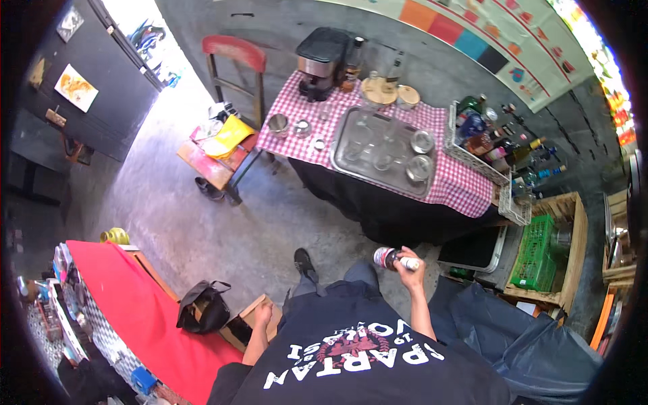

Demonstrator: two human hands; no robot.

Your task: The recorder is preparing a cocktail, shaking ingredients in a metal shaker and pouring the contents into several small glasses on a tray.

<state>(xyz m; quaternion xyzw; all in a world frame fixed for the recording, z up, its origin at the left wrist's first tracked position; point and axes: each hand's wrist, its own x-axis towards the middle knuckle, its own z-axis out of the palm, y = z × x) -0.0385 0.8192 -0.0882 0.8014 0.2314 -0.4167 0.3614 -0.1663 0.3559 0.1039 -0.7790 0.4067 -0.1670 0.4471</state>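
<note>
My right hand [410, 268] is wrapped round a small bottle [385, 258] with dark contents, a printed label and a pale top. The bottle lies tilted almost sideways in front of my right thigh, below the table's black skirt. My left hand [264, 313] hangs low at my left side with its fingers curled in, and nothing shows in it. Close beside that hand are an open cardboard box [251, 318] and a black bag [204, 307].
Ahead, a table with a checked cloth [466, 192] bears a metal tray [344, 158] of glasses, a coffee machine [322, 54] and bottles. A bottle crate [449, 138] stands at its right end. A red-seated chair [223, 162] and a red-covered table [135, 304] are leftward.
</note>
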